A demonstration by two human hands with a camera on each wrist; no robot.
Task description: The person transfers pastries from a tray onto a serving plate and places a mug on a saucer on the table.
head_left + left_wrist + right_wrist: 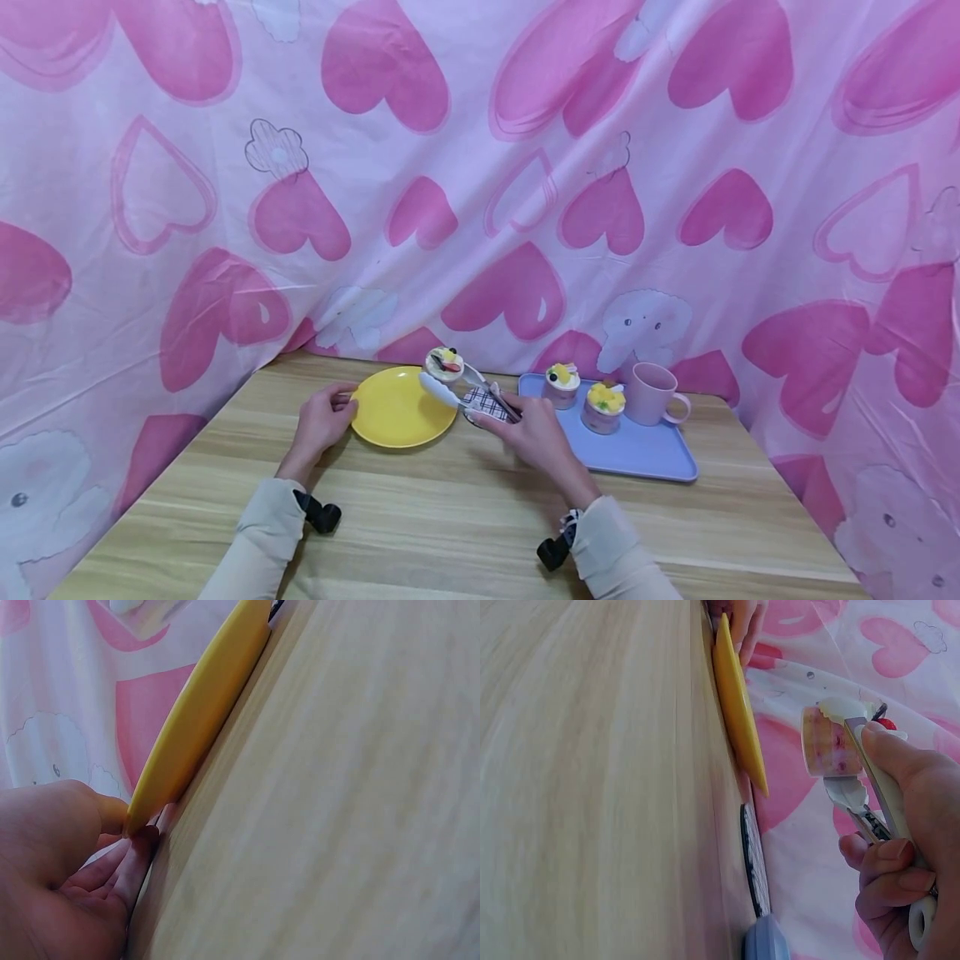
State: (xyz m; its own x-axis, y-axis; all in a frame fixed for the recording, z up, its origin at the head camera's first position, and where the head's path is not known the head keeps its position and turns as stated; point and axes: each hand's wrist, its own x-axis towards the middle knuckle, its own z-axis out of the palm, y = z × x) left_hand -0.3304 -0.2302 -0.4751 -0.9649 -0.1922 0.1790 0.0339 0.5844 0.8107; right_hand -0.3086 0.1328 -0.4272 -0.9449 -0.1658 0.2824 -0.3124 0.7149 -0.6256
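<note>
My left hand [322, 421] pinches the left rim of a round yellow plate [401, 412], thumb on top and fingers under the edge; the left wrist view shows that side tipped a little off the table. In my right hand [536, 433] is a pair of tongs with pale tips [438, 390]. Between those tips they clasp a small dessert cup [831, 742], topped with cream and fruit. The cup hangs in the air near the plate's far right rim, as the right wrist view shows it well above the table.
A blue tray [622, 454] on the right bears two more dessert cups, one with a dark berry [561, 387] and one with yellow fruit [603, 408], plus a pink mug [649, 396]. A checked mat [487, 403] lies between plate and tray. Heart-patterned cloth [480, 200] hangs behind.
</note>
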